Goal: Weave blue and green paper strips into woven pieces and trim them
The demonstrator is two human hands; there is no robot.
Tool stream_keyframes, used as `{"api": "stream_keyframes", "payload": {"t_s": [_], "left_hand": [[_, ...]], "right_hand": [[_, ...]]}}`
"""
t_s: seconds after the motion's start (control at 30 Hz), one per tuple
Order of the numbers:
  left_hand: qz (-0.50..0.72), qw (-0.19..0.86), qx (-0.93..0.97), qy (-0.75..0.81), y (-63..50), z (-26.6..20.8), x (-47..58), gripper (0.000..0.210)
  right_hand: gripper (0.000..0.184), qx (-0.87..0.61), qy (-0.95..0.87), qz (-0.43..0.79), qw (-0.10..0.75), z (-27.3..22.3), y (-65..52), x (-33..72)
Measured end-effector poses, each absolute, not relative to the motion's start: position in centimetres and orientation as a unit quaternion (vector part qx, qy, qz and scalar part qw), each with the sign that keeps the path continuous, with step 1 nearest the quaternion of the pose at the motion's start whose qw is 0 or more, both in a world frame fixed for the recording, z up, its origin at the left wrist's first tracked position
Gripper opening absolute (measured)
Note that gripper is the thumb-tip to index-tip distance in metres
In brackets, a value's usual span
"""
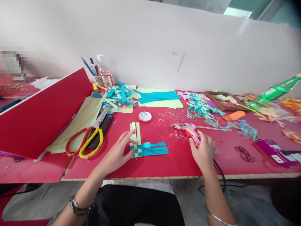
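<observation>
Blue and pale-green paper strips (152,149) lie partly woven together on the red tabletop. My left hand (121,152) is at their left side, its fingers apart and seeming to rest by the crossing; whether the fingertips press on the strips I cannot tell. To the right, my right hand (203,149) is closed round the handle of a pink hot glue gun (188,128), which lies with its nozzle pointing left. A glue stick (211,128) sticks out of its back end. Between and beyond the hands is a small round white lid (145,116).
Scissors (94,131) with red and yellow handles lie left on a black object. Paper scraps (119,95), a pen cup (98,81) and a bottle (107,77) stand behind. A red divider (47,116) borders the left. Right are woven pieces (204,105), a green bottle (274,92) and a purple power strip (276,152).
</observation>
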State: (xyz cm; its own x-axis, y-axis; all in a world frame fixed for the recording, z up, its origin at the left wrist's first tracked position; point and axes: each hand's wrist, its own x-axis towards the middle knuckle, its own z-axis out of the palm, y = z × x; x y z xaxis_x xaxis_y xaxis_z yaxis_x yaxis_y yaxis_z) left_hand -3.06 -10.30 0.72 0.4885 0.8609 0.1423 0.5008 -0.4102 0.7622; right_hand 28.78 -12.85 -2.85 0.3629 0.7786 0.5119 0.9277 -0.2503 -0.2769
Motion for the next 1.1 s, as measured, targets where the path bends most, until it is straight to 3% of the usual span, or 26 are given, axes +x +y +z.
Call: {"api": "stream_keyframes", "payload": {"t_s": [0.2,0.33,0.6,1.1], "left_hand": [[0.201,0.19,0.86,0.429,-10.5,-0.7,-2.6,0.036],[0.191,0.136,0.877,0.419,-10.4,-1.4,-2.6,0.028],[0.179,0.104,0.888,0.41,-10.6,-1.8,-2.6,0.028],[0.154,0.044,0.903,0.398,-10.6,-1.7,-2.6,0.027]], "right_hand": [[0.025,-0.688,-0.593,-0.159,0.387,-0.6,-15.0,24.5],[0.022,-0.632,-0.701,-0.105,0.313,-0.2,-15.8,20.8],[0.035,-0.557,-0.815,-0.02,0.155,0.1,-15.6,16.7],[0.038,-0.583,-0.803,-0.005,0.125,-0.7,-15.1,16.5]]}}
